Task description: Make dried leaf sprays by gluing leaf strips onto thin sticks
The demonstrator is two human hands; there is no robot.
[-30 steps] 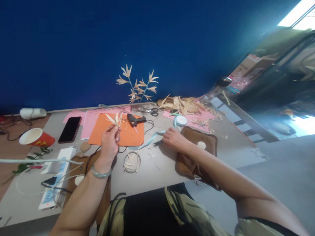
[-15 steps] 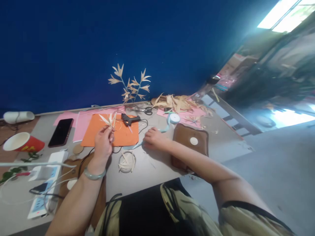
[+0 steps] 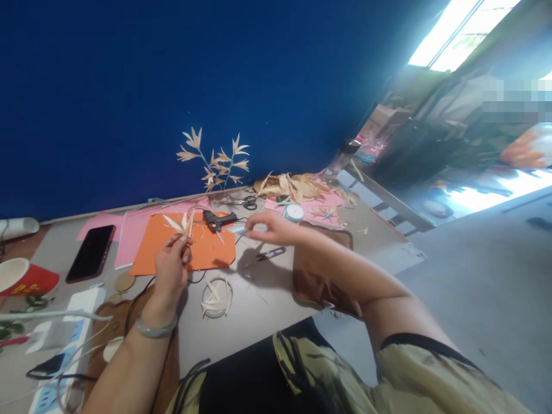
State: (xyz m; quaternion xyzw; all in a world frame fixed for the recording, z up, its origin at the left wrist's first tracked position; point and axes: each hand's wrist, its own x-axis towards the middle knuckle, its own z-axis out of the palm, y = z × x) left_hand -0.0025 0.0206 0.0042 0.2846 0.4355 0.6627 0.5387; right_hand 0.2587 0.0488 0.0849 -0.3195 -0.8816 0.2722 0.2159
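Note:
My left hand [image 3: 173, 261] pinches a small flower of pale dried husk strips [image 3: 180, 223] by its base, its pointed petals spread upward over an orange sheet [image 3: 211, 251]. To the right, my right hand [image 3: 273, 229] is raised above the table, thumb and fingers closed on a pale blue tape [image 3: 238, 229], whose free end is blurred. A roll of that tape [image 3: 294, 213] rests just behind the hand. Below it lie thread snips [image 3: 271, 253]. A black glue gun [image 3: 219, 220] lies on the orange sheet between both hands.
A dish of husk strips [image 3: 217, 298] stands near the front. Dried husks [image 3: 293, 187], scissors [image 3: 249, 202] and a branch of husk flowers [image 3: 219, 167] are at the back. Leftward are a phone [image 3: 91, 253], a red paper cup [image 3: 32, 279] and a corded power strip [image 3: 84, 302].
My right hand has risen off the table with the tape, uncovering the snips. My left hand keeps the husk flower. The camera view has shifted.

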